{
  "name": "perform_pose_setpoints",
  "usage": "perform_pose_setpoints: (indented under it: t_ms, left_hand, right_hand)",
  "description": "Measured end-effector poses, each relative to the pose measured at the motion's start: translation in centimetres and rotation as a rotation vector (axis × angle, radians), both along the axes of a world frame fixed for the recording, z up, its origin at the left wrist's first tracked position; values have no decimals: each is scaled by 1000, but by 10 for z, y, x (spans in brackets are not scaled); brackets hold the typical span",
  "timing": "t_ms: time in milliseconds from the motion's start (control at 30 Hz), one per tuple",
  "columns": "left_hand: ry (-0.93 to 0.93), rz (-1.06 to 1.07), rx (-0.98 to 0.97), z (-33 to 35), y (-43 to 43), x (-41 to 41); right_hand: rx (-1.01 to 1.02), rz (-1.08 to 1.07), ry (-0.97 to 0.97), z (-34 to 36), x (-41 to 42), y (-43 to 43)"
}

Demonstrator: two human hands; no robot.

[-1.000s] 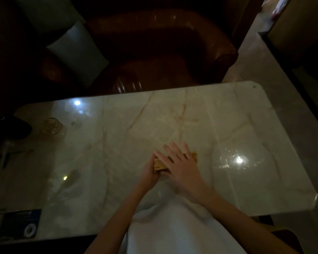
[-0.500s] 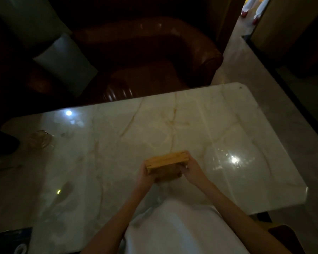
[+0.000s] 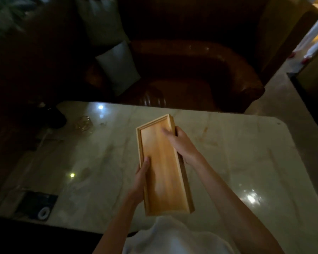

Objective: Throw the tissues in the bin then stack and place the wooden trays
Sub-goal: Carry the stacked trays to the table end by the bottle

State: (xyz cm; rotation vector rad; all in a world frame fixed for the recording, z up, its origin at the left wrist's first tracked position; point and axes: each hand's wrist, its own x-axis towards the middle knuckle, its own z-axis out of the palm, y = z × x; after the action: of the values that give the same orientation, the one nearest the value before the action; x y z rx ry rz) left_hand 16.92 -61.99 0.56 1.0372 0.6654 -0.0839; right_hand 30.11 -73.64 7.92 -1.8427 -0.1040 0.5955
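A long, shallow wooden tray (image 3: 163,167) with a raised rim is held up above the marble table (image 3: 246,153), its open side facing me and its length running away from me. A second layer of wood shows along its right side, so it looks like stacked trays. My left hand (image 3: 142,178) grips the left rim near the middle, thumb inside. My right hand (image 3: 180,143) grips the right rim farther up, thumb lying on the tray floor. No tissues or bin are in view.
A glass ashtray (image 3: 83,122) and a dark object (image 3: 53,116) sit at the table's far left. A dark card (image 3: 38,206) lies at the near left corner. A brown leather sofa (image 3: 200,76) with a grey cushion (image 3: 118,67) stands beyond. Someone's white-trousered legs (image 3: 312,37) stand far right.
The trays lay on the table under my hands, then were lifted edge-on. Now they are raised higher and turned so the open face and full length show.
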Motion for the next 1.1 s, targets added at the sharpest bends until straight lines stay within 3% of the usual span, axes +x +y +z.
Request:
perform_pose_setpoints:
  t_ms: [133,200,467,800,1000,1100]
  left_hand:
    - [43,-43,74,15,42,-31]
    - [66,-59,66,14,60,-44]
    - [62,-16,-160,10,138,-75]
    - [216,30,60,25,233,-82]
    - [110,-57,23,28,255,-97]
    - [155,42,176,30,246,-105]
  right_hand:
    - [-68,225,-323,8,-56,32]
    - [-78,262,-371,13,-76,52]
    - [-170,337,-178,25,-133,128]
    - [41,-68,58,4,-160,192]
    - [178,-109,173,-14,-171,189]
    - [188,-82,193,-24,-173,186]
